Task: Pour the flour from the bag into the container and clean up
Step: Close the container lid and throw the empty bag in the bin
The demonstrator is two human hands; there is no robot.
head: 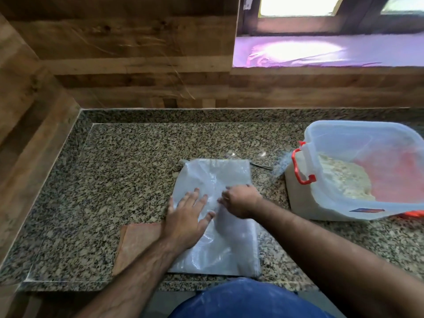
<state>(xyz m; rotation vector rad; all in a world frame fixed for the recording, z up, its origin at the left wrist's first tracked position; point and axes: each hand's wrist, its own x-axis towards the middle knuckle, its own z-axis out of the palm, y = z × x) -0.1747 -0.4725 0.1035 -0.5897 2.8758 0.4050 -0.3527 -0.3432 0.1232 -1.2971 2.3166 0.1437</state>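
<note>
The white woven flour bag (213, 244) lies flat and slack on the granite counter (110, 171), in the lower middle of the head view. My left hand (185, 216) presses on it, palm down with fingers spread. My right hand (241, 201) is just to the right of the left one, fingers curled and pinching the bag's surface near its middle. At the right stands a translucent plastic container (358, 171) with red-orange handles, its top uncovered, with pale flour (341, 180) heaped inside.
A thin orange-brown board or cloth (137, 242) lies on the counter, partly under the bag's left edge. A small dark thin object (261, 166) lies behind the bag. Wooden walls close the back and left. A window ledge is at the upper right.
</note>
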